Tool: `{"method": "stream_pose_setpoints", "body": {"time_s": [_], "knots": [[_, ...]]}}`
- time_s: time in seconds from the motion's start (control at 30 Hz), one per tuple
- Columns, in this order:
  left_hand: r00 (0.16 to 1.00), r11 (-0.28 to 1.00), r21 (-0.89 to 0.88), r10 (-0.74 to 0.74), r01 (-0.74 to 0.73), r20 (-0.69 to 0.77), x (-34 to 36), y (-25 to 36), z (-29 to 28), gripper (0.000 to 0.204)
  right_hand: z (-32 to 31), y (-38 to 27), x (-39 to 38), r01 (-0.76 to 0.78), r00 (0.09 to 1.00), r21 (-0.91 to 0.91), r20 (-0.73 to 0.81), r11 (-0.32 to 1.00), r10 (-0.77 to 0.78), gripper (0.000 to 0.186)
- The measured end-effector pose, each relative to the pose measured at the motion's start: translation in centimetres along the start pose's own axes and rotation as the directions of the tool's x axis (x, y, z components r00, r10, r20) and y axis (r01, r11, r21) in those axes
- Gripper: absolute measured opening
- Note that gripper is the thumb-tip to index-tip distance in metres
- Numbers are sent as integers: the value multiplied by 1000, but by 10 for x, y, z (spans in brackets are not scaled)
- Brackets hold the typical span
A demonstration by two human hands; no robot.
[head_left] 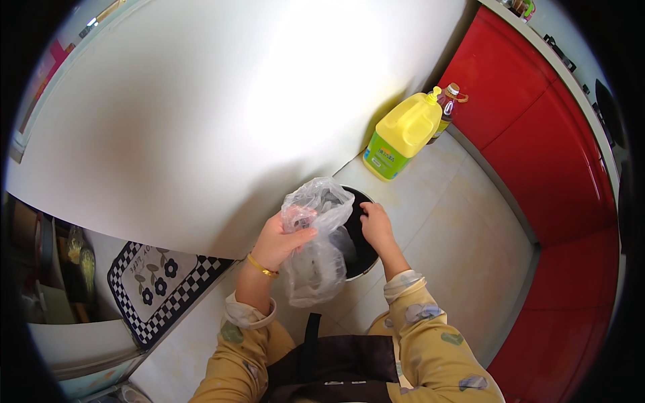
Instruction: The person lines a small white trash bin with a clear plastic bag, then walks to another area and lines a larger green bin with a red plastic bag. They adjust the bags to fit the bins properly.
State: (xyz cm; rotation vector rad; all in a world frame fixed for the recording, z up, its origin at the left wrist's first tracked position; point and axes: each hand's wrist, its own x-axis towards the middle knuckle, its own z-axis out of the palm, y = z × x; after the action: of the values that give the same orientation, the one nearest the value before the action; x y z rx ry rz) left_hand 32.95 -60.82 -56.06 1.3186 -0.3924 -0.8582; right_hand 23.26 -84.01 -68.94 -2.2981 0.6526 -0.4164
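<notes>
My left hand (279, 238), with a gold-coloured bracelet at the wrist, is closed around a crumpled clear plastic bag (316, 269). The bag hangs loosely, and its upper part bulges above my fingers. Behind it stands a round bin (363, 252) with a dark inside and a pale rim, partly covered by the bag. Over the right side of this bin is my right hand (377, 227), its fingers curled inward. Whatever those fingertips pinch, perhaps the dark lining, is too small to make out.
A yellow jug (410, 124) with a green label and a dark bottle (449, 111) stand on the tiled floor by the white panel (201, 101). Red cabinets (537, 154) line the right. At left lies a black-and-white checked mat (158, 282) near shelves.
</notes>
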Motion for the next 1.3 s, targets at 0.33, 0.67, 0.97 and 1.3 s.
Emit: {"method": "stream_pose_setpoints", "body": {"time_s": [0.33, 0.67, 0.97, 1.3], "knots": [[988, 984, 139, -128, 115, 89, 16, -39, 14, 47, -50, -79, -5, -631, 774, 520, 475, 576, 418, 65], [977, 967, 187, -144, 173, -155, 32, -60, -26, 41, -68, -3, 12, -470, 877, 572, 213, 672, 432, 26], [965, 982, 148, 150, -119, -215, 35, -81, -21, 46, -55, -3, 9, -362, 927, 468, 85, 806, 366, 40], [908, 986, 54, 167, -159, -383, 47, -85, -32, 21, -41, -14, 11, -161, 985, 5, -58, 987, 161, 68]]}}
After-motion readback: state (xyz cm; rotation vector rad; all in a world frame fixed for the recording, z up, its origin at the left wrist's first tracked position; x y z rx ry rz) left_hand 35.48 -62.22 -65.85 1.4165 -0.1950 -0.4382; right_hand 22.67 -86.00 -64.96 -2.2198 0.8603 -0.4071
